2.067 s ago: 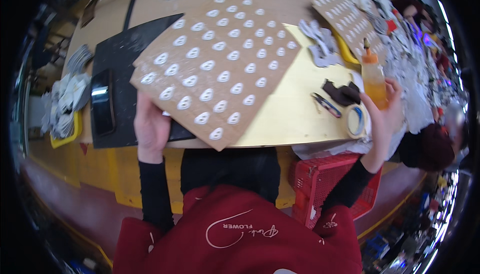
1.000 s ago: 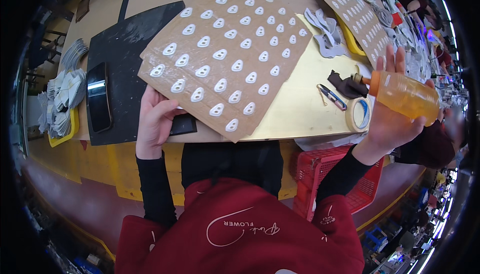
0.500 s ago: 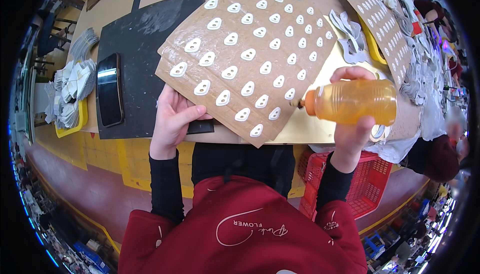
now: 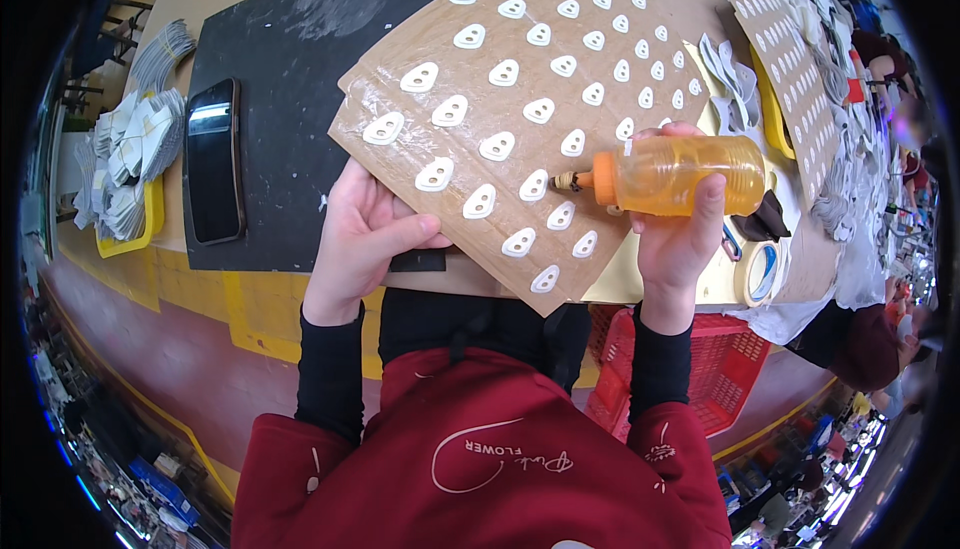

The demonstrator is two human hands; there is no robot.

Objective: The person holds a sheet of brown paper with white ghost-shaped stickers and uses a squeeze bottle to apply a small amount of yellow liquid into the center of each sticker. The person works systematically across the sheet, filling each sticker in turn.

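Observation:
A stiff brown sheet (image 4: 462, 74), tilted over the table, carries rows of small white rounded pieces (image 4: 497, 146), each with two holes. My left hand (image 4: 362, 234) grips its near-left edge, thumb on top and fingers underneath. In my right hand (image 4: 683, 239) is a clear squeeze bottle (image 4: 690, 177) of amber liquid with an orange cap, lying nearly on its side. Its dark, wrapped nozzle (image 4: 567, 182) points left, right at one of the white pieces near the sheet's lower middle. Whether liquid is coming out is too small to tell.
A black mat (image 4: 290, 99) with a phone (image 4: 212, 161) lies at left, beside stacked grey-white pieces (image 4: 140, 149) in a yellow tray (image 4: 152, 217). At right are a tape roll (image 4: 757, 274), grey cut pieces (image 4: 735, 89) and another dotted brown sheet (image 4: 785, 69). Below stands a red basket (image 4: 725, 379).
The bottle has moved left over the sheet, so its nozzle is now at a white piece instead of off the right edge. The sheet and my left hand have shifted slightly right.

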